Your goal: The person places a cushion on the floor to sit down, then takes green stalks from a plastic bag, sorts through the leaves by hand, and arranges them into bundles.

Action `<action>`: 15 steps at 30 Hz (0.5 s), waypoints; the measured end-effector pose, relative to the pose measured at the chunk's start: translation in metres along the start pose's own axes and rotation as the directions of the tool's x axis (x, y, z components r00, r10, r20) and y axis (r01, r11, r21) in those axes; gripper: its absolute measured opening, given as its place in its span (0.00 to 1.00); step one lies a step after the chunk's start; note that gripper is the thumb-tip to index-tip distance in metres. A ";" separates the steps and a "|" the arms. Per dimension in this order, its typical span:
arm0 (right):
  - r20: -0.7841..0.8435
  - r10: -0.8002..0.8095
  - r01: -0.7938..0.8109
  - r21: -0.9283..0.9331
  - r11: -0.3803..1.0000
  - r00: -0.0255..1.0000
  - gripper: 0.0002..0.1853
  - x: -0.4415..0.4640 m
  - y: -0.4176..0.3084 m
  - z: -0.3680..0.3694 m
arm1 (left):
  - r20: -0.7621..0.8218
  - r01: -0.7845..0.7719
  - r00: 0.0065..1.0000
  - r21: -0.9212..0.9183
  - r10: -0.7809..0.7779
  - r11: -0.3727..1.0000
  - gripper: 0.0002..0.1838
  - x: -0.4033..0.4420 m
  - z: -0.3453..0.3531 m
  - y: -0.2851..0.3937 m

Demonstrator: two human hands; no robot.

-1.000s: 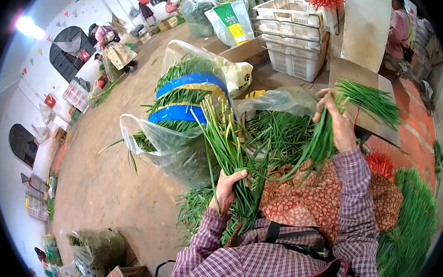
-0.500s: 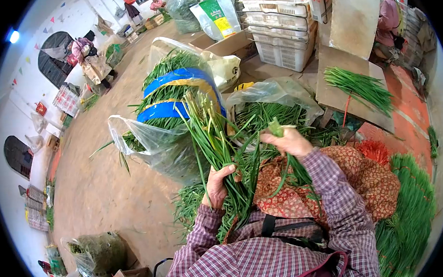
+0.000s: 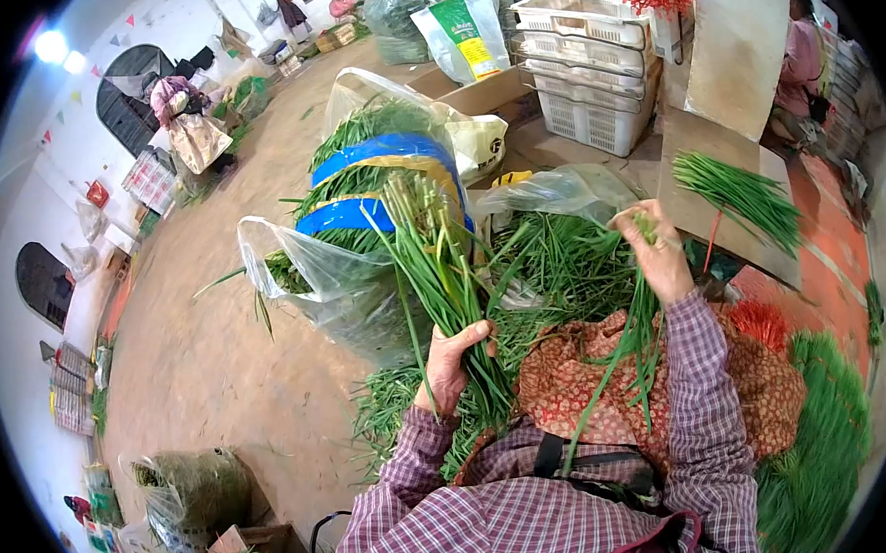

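My left hand (image 3: pixel 452 364) is closed round a thick bunch of long green garlic chives (image 3: pixel 440 262), its pale cut ends pointing up and away from me. Further right, my right hand (image 3: pixel 659 248) grips a smaller bunch of chives (image 3: pixel 639 341) near its top, and the green leaves hang down over a red flowered cloth (image 3: pixel 579 380) on my lap. Loose chives (image 3: pixel 567 260) lie in an opened clear plastic bag (image 3: pixel 549 193) between and beyond my hands. Beside my left hand stands a big bale of greens (image 3: pixel 354 196) wrapped with blue tape.
Tied chives (image 3: pixel 739 196) lie on a board (image 3: pixel 691 138) at the right. Red ties (image 3: pixel 761 322) and a large heap of chives (image 3: pixel 818 447) are near my right side. White crates (image 3: pixel 590 109) are stacked ahead. A person (image 3: pixel 189 115) stands at the far left; another person (image 3: pixel 798 63) sits far right.
My right hand has moved right, away from the left-hand bunch, carrying its smaller bunch, which now hangs lower. My left hand keeps its hold. The view has shifted slightly.
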State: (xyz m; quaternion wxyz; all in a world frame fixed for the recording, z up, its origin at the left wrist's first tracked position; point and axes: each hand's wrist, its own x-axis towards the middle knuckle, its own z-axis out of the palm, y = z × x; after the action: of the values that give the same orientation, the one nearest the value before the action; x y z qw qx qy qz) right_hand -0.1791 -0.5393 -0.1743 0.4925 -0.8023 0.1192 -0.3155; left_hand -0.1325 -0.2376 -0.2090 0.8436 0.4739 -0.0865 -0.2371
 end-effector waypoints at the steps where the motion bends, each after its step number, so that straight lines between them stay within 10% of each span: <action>1: 0.029 -0.073 0.074 -0.017 0.997 0.997 0.21 -0.003 -0.010 0.008 | 0.006 -0.005 1.000 0.015 0.005 1.000 0.14 0.001 0.002 -0.001; 15: 0.345 -0.228 0.260 -0.049 0.964 0.910 0.14 -0.033 -0.092 0.075 | 0.049 0.030 0.998 0.071 -0.033 0.997 0.22 -0.005 0.016 0.000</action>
State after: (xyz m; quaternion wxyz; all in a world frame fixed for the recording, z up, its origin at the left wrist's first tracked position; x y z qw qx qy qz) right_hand -0.1692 -0.4241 -0.1312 0.4241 -0.8751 -0.0534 -0.2269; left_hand -0.1428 -0.2474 -0.2002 0.8201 0.4987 -0.1084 -0.2589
